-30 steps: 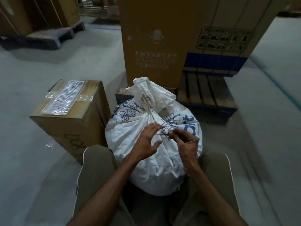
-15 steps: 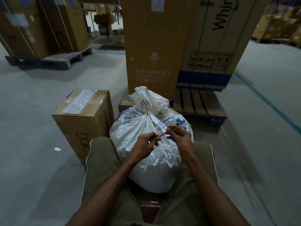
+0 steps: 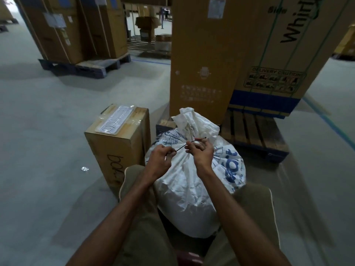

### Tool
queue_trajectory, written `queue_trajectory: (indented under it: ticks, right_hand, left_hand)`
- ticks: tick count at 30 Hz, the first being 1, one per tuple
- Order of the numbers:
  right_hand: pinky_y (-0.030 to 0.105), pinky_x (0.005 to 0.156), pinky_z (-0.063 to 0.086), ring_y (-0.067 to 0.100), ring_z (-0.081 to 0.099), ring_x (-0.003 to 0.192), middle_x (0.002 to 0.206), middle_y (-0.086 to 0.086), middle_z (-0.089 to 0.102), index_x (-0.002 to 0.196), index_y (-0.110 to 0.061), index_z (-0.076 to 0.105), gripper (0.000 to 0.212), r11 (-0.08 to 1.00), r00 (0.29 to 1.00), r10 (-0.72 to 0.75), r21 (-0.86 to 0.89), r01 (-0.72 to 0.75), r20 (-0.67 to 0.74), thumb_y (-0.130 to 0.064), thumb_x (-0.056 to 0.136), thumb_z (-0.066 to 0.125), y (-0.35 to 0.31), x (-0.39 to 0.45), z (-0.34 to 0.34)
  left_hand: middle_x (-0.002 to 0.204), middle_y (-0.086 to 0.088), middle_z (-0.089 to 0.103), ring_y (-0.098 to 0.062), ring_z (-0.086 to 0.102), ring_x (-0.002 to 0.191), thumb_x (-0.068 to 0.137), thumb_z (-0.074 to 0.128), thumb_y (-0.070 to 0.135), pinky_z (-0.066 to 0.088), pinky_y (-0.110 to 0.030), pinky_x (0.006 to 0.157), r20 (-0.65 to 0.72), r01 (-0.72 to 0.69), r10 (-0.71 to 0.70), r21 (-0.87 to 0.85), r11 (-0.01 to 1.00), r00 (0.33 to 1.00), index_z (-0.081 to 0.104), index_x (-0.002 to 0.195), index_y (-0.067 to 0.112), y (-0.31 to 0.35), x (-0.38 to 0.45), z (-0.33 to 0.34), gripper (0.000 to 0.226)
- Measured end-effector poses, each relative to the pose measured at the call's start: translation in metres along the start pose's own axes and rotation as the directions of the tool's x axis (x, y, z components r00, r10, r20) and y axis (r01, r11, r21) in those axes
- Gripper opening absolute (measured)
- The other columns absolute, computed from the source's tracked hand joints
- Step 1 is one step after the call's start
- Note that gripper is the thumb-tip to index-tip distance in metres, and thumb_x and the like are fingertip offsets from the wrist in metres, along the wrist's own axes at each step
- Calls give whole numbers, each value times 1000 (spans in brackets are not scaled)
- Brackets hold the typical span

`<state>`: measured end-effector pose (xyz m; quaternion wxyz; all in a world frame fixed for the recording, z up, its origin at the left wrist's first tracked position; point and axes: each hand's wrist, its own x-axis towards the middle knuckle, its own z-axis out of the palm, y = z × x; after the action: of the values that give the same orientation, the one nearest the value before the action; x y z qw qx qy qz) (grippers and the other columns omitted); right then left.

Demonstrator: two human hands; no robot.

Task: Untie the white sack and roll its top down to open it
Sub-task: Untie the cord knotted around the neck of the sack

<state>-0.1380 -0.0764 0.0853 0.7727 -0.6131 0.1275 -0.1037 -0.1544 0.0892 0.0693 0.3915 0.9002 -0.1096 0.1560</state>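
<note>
A full white sack (image 3: 192, 189) with blue print stands on the floor between my knees. Its gathered top (image 3: 192, 120) sticks up at the far side, bunched and still closed. A thin dark tie (image 3: 197, 140) runs taut between my two hands above the sack. My left hand (image 3: 160, 157) pinches the tie's near end with curled fingers. My right hand (image 3: 200, 150) pinches the tie further along, and its free end pokes out up and to the right.
A cardboard box (image 3: 117, 148) with a flat plastic-wrapped white pack (image 3: 115, 120) on top stands just left of the sack. Tall appliance cartons (image 3: 230, 54) sit on a wooden pallet (image 3: 255, 131) behind it. More cartons on a pallet (image 3: 76, 66) stand far left on grey concrete floor.
Both hands have lifted off the sack's front and pulled apart, drawing the dark tie out taut between them. The view has tilted up.
</note>
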Motion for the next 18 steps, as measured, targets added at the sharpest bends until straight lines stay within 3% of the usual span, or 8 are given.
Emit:
queue_trajectory:
  ticks: [3, 7, 12, 15, 18]
  right_hand:
    - [34, 70, 63, 26, 77, 80, 93, 20, 75, 109, 3, 63, 32, 1000, 997, 30, -1, -30, 67, -3, 85, 82, 4, 30, 49]
    - [38, 75, 64, 28, 78, 85, 92, 17, 76, 97, -3, 68, 21, 996, 995, 66, -63, -61, 71, -3, 83, 84, 18, 68, 120]
    - [40, 78, 64, 25, 77, 82, 85, 10, 78, 86, -10, 73, 19, 981, 985, 99, -182, -72, 144, -11, 77, 89, 48, 134, 219]
    - [35, 74, 65, 23, 78, 77, 90, 16, 77, 99, -2, 71, 26, 969, 964, 175, -209, -133, 199, -4, 78, 86, 63, 168, 274]
    - [37, 70, 65, 32, 78, 77, 84, 23, 76, 94, 8, 71, 25, 960, 945, 214, -234, -156, 246, 1, 76, 87, 75, 190, 318]
  left_hand:
    - [91, 0, 56, -13, 55, 81, 96, 69, 19, 40, -22, 70, -42, 67, -65, 61, 996, 997, 78, 107, 12, -22, 23, -24, 16]
    - [96, -3, 64, -17, 61, 86, 95, 68, 24, 52, -30, 75, -94, 133, -121, 127, 983, 988, 75, 103, 15, -63, 55, -51, 14]
    - [91, 0, 64, -13, 59, 80, 95, 63, 28, 51, -29, 70, -224, 257, -223, 138, 956, 949, 73, 96, 17, -121, 105, -80, 16]
    - [90, -3, 69, -14, 60, 81, 93, 69, 25, 49, -28, 71, -292, 324, -266, 173, 930, 919, 75, 95, 14, -163, 136, -93, 13]
    - [91, -5, 72, -19, 66, 83, 91, 73, 22, 52, -31, 72, -314, 398, -331, 179, 900, 890, 76, 94, 10, -199, 160, -103, 13]
